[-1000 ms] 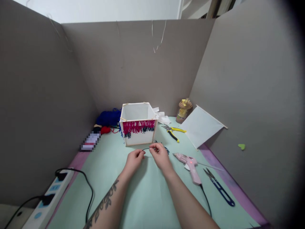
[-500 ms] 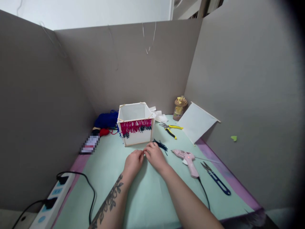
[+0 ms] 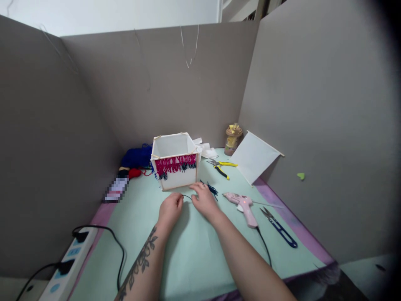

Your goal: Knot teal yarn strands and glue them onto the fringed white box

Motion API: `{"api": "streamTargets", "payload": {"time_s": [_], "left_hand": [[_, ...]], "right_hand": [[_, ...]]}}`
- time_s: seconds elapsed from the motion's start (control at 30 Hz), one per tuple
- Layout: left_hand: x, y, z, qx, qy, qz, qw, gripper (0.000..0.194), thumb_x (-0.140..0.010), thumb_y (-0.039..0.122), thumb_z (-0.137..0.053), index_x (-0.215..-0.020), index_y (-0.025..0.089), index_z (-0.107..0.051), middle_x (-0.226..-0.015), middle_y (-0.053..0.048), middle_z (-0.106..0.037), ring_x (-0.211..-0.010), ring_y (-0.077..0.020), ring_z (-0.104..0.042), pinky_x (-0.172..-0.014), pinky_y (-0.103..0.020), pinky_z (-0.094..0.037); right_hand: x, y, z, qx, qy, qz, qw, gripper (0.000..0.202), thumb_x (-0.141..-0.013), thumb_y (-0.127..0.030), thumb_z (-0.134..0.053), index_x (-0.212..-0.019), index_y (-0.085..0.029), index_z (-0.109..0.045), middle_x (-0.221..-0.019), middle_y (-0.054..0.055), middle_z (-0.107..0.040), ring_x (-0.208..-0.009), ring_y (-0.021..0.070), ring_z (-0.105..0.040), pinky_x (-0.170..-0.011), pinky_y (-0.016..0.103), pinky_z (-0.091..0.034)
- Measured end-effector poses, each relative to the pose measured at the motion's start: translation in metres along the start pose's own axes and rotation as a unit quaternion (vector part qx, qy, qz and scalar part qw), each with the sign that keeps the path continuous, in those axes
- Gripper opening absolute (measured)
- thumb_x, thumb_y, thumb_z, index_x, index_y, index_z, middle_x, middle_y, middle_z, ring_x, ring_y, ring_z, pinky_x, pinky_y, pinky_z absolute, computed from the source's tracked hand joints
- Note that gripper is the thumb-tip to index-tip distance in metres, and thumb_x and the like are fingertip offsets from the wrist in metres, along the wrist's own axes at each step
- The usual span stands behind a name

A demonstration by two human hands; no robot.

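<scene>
My left hand is closed in a pinch on one end of a thin dark strand of yarn, low over the table in front of the box. The strand curves across to the thumb of my right hand. That hand's thumb and forefinger are apart, its fingers reaching toward the box; its palm side is hidden. Just beyond the hands stands a white open-topped box with thin wooden edges, its front hung with magenta and dark blue yarn fringe. A bundle of dark yarn lies beyond my right hand.
To the right lie a pink glue gun with a lit red light, blue thread snips and yellow-handled pliers. A white panel leans on the right wall. Blue yarn, a phone and a power strip are left.
My hands have moved slightly apart, and the dark strand now shows between them. My right thumb and forefinger have spread. The whole view has shifted a little.
</scene>
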State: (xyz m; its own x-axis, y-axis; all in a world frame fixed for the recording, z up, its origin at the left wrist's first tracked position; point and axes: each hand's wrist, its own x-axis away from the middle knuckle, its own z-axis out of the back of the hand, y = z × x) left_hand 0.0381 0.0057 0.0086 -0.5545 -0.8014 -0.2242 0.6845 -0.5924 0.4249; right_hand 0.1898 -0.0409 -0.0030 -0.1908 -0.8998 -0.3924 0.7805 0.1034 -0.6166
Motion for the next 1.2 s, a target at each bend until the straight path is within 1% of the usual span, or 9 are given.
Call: {"api": "streamTargets", "payload": {"time_s": [0.1, 0.23, 0.4, 0.53, 0.63, 0.8, 0.93, 1.07, 1.2], "left_hand": [[0.001, 0.001, -0.001, -0.020, 0.001, 0.002, 1.000, 0.024, -0.088, 0.022, -0.041, -0.087, 0.019, -0.064, -0.088, -0.005, -0.066, -0.083, -0.0167, -0.058, -0.074, -0.024, -0.039], [0.002, 0.004, -0.003, -0.048, 0.003, -0.014, 0.999, 0.023, -0.087, 0.020, -0.043, -0.091, 0.020, -0.065, -0.086, -0.005, -0.066, -0.081, -0.0170, -0.058, -0.070, -0.024, -0.039], [0.003, 0.004, -0.005, -0.036, 0.008, -0.029, 0.999, 0.024, -0.085, 0.019, -0.043, -0.088, 0.020, -0.067, -0.082, -0.006, -0.066, -0.079, -0.0185, -0.059, -0.069, -0.026, -0.040], [0.000, -0.003, -0.009, 0.103, -0.003, -0.002, 0.995, 0.024, -0.083, 0.021, -0.044, -0.090, 0.021, -0.067, -0.084, -0.005, -0.069, -0.079, -0.0186, -0.061, -0.072, -0.027, -0.041], [-0.004, -0.005, -0.013, 0.290, -0.018, 0.075, 0.954, 0.027, -0.079, 0.027, -0.050, -0.100, 0.016, -0.064, -0.071, -0.004, -0.068, -0.068, -0.0172, -0.060, -0.066, -0.027, -0.042], [-0.004, 0.004, -0.011, 0.508, -0.079, 0.165, 0.842, 0.044, -0.068, 0.035, -0.064, -0.104, 0.010, -0.058, -0.062, -0.001, -0.063, -0.043, -0.0071, -0.039, -0.046, -0.020, -0.027], [-0.001, 0.010, -0.006, 0.581, -0.129, 0.163, 0.787, 0.042, -0.065, 0.034, -0.068, -0.100, 0.011, -0.061, -0.061, 0.001, -0.060, -0.043, -0.0040, -0.031, -0.044, -0.020, -0.019], [0.001, 0.007, -0.007, 0.602, -0.151, 0.154, 0.769, 0.023, -0.067, 0.034, -0.068, -0.071, 0.012, -0.060, -0.054, 0.002, -0.052, -0.042, -0.0032, -0.027, -0.042, -0.021, -0.013], [0.001, 0.005, -0.009, 0.591, -0.143, 0.174, 0.774, 0.024, -0.069, 0.036, -0.067, -0.068, 0.014, -0.057, -0.049, 0.004, -0.046, -0.041, -0.0039, -0.025, -0.041, -0.021, -0.011]], "right_hand": [[0.000, -0.001, 0.001, -0.016, 0.026, 0.024, 0.999, 0.022, -0.079, -0.015, -0.053, -0.094, -0.021, -0.068, -0.099, 0.007, -0.061, -0.099, 0.0214, -0.049, -0.091, 0.035, -0.038], [0.003, -0.006, -0.003, -0.013, 0.013, 0.069, 0.997, 0.019, -0.078, -0.016, -0.058, -0.092, -0.022, -0.069, -0.097, 0.007, -0.061, -0.097, 0.0227, -0.048, -0.088, 0.036, -0.039], [0.003, -0.008, -0.007, 0.007, 0.014, 0.063, 0.998, 0.015, -0.077, -0.012, -0.057, -0.081, -0.020, -0.068, -0.092, 0.007, -0.061, -0.094, 0.0227, -0.047, -0.087, 0.036, -0.040], [0.000, -0.006, -0.008, -0.039, 0.039, 0.039, 0.998, 0.014, -0.075, -0.011, -0.056, -0.075, -0.019, -0.067, -0.088, 0.006, -0.060, -0.092, 0.0210, -0.049, -0.086, 0.035, -0.039], [-0.002, -0.003, -0.009, -0.153, 0.063, -0.021, 0.986, 0.011, -0.071, -0.012, -0.059, -0.070, -0.019, -0.067, -0.085, 0.005, -0.058, -0.087, 0.0184, -0.053, -0.085, 0.033, -0.040], [-0.005, -0.001, -0.013, -0.377, 0.051, -0.128, 0.916, 0.001, -0.063, -0.020, -0.067, -0.063, -0.019, -0.067, -0.082, 0.003, -0.059, -0.080, 0.0168, -0.056, -0.079, 0.031, -0.041], [-0.004, -0.001, -0.018, -0.513, 0.002, -0.218, 0.830, 0.011, -0.054, -0.025, -0.073, -0.059, -0.017, -0.067, -0.088, 0.005, -0.062, -0.082, 0.0176, -0.056, -0.075, 0.030, -0.040], [-0.003, -0.003, -0.020, -0.575, -0.038, -0.267, 0.772, 0.015, -0.049, -0.025, -0.075, -0.057, -0.016, -0.066, -0.096, 0.006, -0.063, -0.069, 0.0131, -0.054, -0.061, 0.026, -0.036], [-0.003, -0.004, -0.019, -0.597, -0.037, -0.266, 0.756, 0.013, -0.049, -0.022, -0.073, -0.058, -0.017, -0.065, -0.075, 0.002, -0.062, -0.058, 0.0095, -0.047, -0.056, 0.024, -0.032]]}}
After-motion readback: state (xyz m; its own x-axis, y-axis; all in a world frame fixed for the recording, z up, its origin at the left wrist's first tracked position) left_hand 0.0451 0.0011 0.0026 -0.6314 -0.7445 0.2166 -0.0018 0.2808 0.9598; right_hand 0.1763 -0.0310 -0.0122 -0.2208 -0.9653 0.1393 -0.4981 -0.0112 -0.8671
